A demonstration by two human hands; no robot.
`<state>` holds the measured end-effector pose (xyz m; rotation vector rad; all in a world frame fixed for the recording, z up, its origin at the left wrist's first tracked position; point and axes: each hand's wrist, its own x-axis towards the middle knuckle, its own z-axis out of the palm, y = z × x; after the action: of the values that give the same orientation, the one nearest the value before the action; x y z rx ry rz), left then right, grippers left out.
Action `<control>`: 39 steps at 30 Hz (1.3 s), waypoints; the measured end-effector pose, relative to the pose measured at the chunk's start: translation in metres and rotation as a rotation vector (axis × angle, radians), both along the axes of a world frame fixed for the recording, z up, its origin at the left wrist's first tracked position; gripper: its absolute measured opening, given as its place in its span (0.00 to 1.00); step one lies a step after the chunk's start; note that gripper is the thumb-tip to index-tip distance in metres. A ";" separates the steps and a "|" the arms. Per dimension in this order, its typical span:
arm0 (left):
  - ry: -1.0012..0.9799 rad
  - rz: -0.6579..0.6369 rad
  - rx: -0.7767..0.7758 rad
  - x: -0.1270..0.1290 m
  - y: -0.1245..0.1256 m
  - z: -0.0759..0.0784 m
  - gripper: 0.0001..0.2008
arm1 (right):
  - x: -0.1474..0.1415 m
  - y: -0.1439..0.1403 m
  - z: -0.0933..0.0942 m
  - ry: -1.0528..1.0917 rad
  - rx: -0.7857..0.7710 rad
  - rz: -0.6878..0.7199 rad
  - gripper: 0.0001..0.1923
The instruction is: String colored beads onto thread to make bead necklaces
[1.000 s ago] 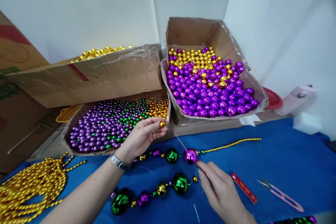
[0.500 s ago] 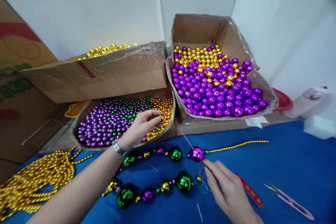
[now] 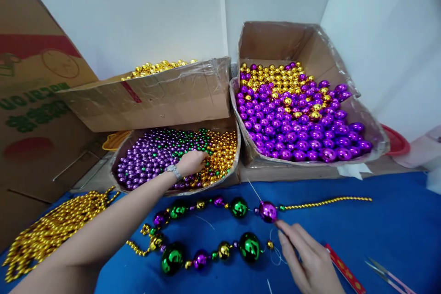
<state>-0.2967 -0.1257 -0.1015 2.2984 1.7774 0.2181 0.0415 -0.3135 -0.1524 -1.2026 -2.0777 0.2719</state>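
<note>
Two hands — left hand (image 3: 193, 161) fingers buried in small beads (image 3: 179, 154), grip unclear; right hand (image 3: 310, 262) fingers loosely apart by glossy purple ball (image 3: 268, 211).

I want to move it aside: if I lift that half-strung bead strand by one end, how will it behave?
The bead strand already curves loosely on the blue cloth, so it would probably sag and swing. Its unfinished end by the right hand may shed beads. The round, glossy beads would likely roll.

Can't really read anything here, just blurry mirrored green lettering on the big cardboard box (image 3: 34, 101) to my left.
</note>
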 end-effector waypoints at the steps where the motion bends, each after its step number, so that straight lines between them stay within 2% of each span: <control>1: -0.002 0.001 -0.011 0.002 0.003 -0.005 0.05 | -0.001 0.000 0.000 -0.003 0.005 0.002 0.16; 4: -0.062 0.009 -0.035 0.010 0.009 -0.015 0.08 | -0.003 0.001 0.000 0.003 0.014 0.004 0.16; 6: -0.143 0.022 -0.041 0.014 0.010 -0.013 0.06 | -0.004 0.000 0.000 0.023 0.012 0.002 0.16; 9: -0.322 0.041 -0.048 0.023 0.004 0.003 0.06 | -0.005 -0.001 0.003 0.055 -0.003 -0.006 0.16; 13: -0.608 0.037 -0.078 0.043 -0.025 0.031 0.16 | -0.009 0.001 0.012 0.100 -0.022 0.002 0.16; 15: -0.855 0.036 -0.179 0.057 -0.044 0.041 0.15 | -0.012 0.003 0.016 0.124 -0.041 0.016 0.16; 19: -1.493 0.084 -0.582 0.083 -0.073 0.046 0.08 | -0.017 0.006 0.023 0.154 -0.054 0.038 0.16; 21: -1.603 0.107 -0.682 0.093 -0.080 0.045 0.06 | -0.017 0.006 0.024 0.155 -0.061 0.043 0.16; 25: -1.644 0.131 -0.744 0.103 -0.085 0.042 0.04 | -0.015 0.005 0.024 0.155 -0.073 0.031 0.16; 32: -1.602 0.132 -0.679 0.107 -0.087 0.040 0.06 | -0.012 0.005 0.023 0.145 -0.058 0.021 0.15; 35: -1.535 0.124 -0.568 0.109 -0.088 0.042 0.08 | -0.011 0.005 0.023 0.099 -0.057 0.015 0.16; 39: -1.345 0.091 -0.325 0.116 -0.089 0.045 0.11 | -0.012 0.006 0.023 0.073 -0.049 -0.011 0.16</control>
<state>-0.1810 -0.2143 -0.0565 1.2033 1.0285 1.0698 0.0295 -0.3073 -0.1293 -1.2145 -2.0121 0.3580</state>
